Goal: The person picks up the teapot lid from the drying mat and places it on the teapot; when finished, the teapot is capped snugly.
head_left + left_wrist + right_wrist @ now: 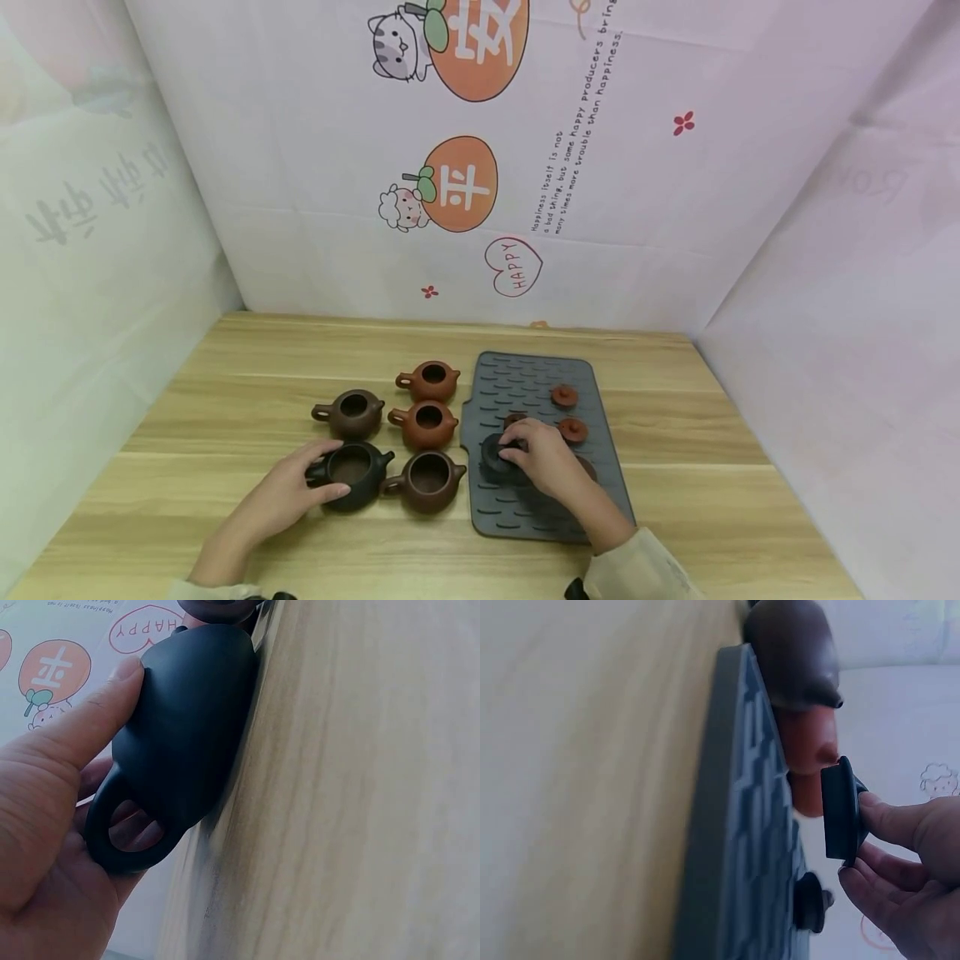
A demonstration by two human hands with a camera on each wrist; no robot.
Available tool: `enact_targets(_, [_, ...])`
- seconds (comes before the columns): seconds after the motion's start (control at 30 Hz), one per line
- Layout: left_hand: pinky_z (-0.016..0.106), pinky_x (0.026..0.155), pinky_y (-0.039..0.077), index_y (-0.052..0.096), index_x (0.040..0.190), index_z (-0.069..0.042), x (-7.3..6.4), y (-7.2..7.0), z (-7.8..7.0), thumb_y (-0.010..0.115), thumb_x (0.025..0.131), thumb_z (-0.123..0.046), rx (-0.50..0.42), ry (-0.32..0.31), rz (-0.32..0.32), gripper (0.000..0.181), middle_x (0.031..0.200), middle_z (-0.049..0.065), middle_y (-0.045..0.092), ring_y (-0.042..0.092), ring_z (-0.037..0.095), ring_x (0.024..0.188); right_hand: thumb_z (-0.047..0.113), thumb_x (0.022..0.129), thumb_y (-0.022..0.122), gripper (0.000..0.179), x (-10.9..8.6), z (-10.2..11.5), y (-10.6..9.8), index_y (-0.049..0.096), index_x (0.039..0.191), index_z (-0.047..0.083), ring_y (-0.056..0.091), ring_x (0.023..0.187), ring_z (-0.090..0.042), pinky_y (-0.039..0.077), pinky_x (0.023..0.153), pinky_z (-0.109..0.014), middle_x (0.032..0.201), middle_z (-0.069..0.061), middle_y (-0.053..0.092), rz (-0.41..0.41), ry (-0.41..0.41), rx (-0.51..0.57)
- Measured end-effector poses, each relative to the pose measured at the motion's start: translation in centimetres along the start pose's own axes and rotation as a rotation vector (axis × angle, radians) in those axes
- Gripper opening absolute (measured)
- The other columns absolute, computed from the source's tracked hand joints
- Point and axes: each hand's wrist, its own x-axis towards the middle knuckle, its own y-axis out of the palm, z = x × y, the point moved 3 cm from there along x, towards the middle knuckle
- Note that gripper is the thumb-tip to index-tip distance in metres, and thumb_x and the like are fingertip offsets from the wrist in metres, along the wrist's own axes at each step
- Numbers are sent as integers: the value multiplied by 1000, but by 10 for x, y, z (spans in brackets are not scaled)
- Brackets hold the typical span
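My left hand (279,500) holds a black teapot (369,490) on the wooden table, thumb on one side and fingers on the other. In the left wrist view the pot's looped handle (124,862) lies by the palm. My right hand (546,458) pinches a black teapot lid (840,814) by its knob. The right wrist view shows this lid raised above the grey mat (495,518). Two reddish lids (564,397) lie on the mat beyond the right hand. A small brown lid (514,420) and another brown lid (588,468) are partly covered by that hand.
Two reddish teapots (429,435) stand left of the mat. A brown teapot (432,502) is between the black pot and the mat, and a dark brown teapot (358,428) is behind the black one. All are lidless. Printed cloth walls (315,275) enclose the table.
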Motion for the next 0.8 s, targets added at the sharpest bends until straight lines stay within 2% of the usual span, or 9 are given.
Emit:
enact_targets(0.37, [61,102,34,52,138,-3,0,1,2,77,81,-45,-17,6,-3,75,139,23,48,41,46,129,15,90,72,9,18,33,0,72,99,15,55,77,-12,48,60,-25,110,-1,61,25,-25,42])
enact_targets(0.8, [62,103,33,52,138,-3,0,1,2,78,81,-43,-26,11,-9,74,139,22,49,40,45,129,18,91,71,9,37,75,12,73,100,16,58,86,-16,50,64,-27,106,2,60,74,-47,91])
